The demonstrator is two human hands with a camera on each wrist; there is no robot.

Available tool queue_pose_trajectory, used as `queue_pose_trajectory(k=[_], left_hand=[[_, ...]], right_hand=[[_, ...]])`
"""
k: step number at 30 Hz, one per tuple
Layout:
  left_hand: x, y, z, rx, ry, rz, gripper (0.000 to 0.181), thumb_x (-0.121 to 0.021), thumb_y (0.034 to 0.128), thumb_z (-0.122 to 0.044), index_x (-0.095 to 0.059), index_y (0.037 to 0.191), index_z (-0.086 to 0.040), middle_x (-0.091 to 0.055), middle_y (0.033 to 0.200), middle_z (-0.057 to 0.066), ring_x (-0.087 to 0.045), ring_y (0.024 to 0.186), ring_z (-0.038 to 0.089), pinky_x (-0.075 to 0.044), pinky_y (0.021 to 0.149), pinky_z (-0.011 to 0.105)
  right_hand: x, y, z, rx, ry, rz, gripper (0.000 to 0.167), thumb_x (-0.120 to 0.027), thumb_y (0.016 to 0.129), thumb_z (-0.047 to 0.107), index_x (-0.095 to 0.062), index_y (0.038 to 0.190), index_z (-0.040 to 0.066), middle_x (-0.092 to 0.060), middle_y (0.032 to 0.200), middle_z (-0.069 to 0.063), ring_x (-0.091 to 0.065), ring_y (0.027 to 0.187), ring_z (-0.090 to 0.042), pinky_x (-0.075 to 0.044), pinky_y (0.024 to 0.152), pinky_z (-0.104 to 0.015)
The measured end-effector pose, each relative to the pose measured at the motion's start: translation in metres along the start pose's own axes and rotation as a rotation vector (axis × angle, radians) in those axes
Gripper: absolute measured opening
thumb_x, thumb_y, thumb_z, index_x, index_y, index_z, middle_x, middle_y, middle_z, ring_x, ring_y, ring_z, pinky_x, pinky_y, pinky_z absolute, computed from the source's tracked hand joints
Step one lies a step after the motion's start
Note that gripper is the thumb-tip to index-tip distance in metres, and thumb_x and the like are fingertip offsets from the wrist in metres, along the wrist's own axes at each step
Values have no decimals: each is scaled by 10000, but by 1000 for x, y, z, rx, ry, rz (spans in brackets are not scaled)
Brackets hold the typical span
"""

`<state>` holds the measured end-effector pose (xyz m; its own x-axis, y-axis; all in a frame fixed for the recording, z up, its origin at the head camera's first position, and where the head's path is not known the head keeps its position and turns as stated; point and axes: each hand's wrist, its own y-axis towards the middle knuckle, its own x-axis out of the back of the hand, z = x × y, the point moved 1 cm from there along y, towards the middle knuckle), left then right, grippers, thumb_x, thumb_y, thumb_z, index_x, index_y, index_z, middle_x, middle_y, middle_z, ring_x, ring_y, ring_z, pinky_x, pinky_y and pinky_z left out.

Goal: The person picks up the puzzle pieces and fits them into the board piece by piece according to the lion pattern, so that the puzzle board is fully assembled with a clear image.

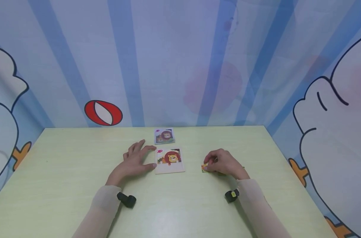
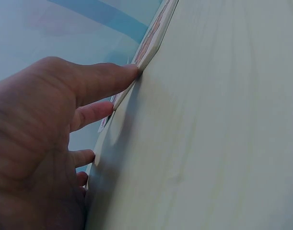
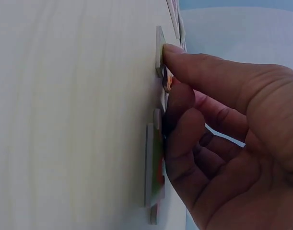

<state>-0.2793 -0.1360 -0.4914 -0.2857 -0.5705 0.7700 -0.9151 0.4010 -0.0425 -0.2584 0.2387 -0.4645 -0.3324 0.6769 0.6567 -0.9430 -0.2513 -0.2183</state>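
Note:
A square puzzle board (image 1: 169,168) with a lion picture and a pale lower strip lies mid-table. At its left edge my left hand (image 1: 134,162) rests, thumb and index finger spread and touching the rim, the other fingers stretched on the table. To the right of the board, my right hand (image 1: 225,164) pinches a small colourful puzzle piece (image 3: 159,52) with thumb and fingers, close to the tabletop. More flat pieces (image 3: 154,165) lie under that hand, mostly hidden by it in the head view.
Behind the board lies a card (image 1: 164,136) printed with the same lion scene. The pale table (image 1: 79,152) ends at a blue striped backdrop (image 1: 168,66) with cartoon figures.

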Motion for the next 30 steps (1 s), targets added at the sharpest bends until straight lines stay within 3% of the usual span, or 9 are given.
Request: queue_pose_trajectory(k=[10, 19, 30], left_hand=[[0, 0, -2, 10, 6, 5, 683, -736, 960, -411, -491, 1574, -236, -109, 1799, 230, -34, 1636, 515, -125, 1203, 801], [2, 0, -3, 21, 18, 14, 684, -733, 971, -407, -483, 1583, -232, -110, 1801, 228, -35, 1639, 516, -124, 1212, 800], [0, 2, 0, 21, 19, 17, 673, -732, 975, -414, -482, 1579, -251, -101, 1804, 219, -29, 1641, 514, -118, 1212, 810]], right_hand=[[2, 0, 3, 34, -46, -6, 194, -864, 905, 204, -728, 997, 101, -628, 829, -11, -552, 716, -146, -466, 679, -292], [-1, 2, 8, 17, -93, -32, 182, -869, 906, 201, -721, 992, 141, -712, 949, -24, -593, 789, -178, -499, 691, -311], [-4, 7, 18, 38, 68, -18, 178, -867, 916, 208, -742, 1031, 156, -788, 897, -32, -649, 678, -208, -518, 654, -336]])
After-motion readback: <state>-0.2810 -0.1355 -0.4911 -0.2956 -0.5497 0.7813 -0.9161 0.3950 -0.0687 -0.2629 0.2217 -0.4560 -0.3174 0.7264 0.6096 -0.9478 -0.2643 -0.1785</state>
